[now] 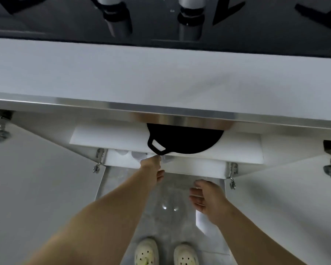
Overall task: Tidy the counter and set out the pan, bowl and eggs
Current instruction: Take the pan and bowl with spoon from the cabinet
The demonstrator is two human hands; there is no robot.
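A black pan (pixel 183 139) with a loop handle lies on the upper shelf (pixel 103 137) of the open cabinet under the counter, its far half hidden by the counter edge. My left hand (pixel 154 168) reaches down to the handle's near end, fingertips closed on it, thumb hanging below. My right hand (pixel 206 197) hovers lower right of the pan, fingers relaxed and holding nothing. Pale rounded things (pixel 137 155) sit on the lower shelf, just left of my left hand; I cannot tell what they are.
The white counter top (pixel 161 77) has a steel front edge (pixel 65 105). Two cabinet doors stand swung out, the left door (pixel 36 178) and the right door (pixel 294 197), with hinges showing. Two pipes (pixel 189 25) run behind the counter. My shoes (pixel 166 253) stand on grey floor.
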